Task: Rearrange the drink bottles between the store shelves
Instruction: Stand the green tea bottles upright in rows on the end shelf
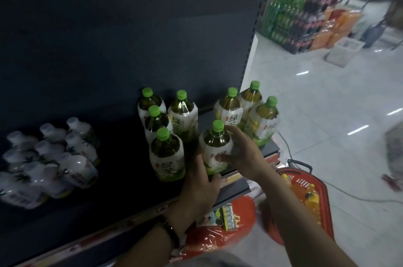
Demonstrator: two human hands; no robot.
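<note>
Left hand and right hand clasped green-capped clear plastic tea bottle, small white plastic bottles at nine o'clock

left hand: dark beaded bracelet at wrist | forearms: bare

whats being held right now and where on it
The front green-capped tea bottle, by its body: the right hand wraps the label's right side, the left hand grips it low on the left.
</note>
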